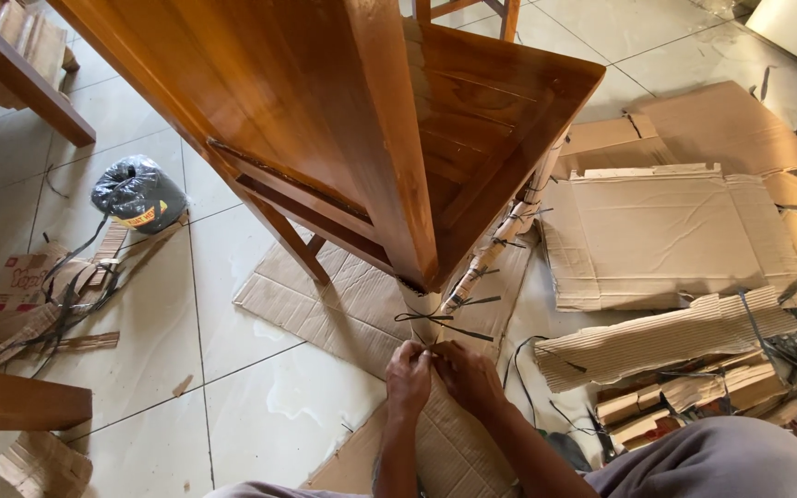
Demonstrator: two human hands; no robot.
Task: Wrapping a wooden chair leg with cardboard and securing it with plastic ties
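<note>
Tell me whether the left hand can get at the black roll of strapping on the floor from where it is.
Probably not: the left hand is at the wrapped chair leg, and the black roll lies far off beyond the chair frame.

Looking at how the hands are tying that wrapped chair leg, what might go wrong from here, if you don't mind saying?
1. The left hand and right hand pinch thin black string at the wrapped leg; if the grip slips, the knot may loosen and the cardboard wrap unwind.
2. The wooden chair stands tilted over the hands; a hard pull might shift it on the cardboard sheet.
3. Loose string scraps on the tiled floor could snag a foot.
</note>
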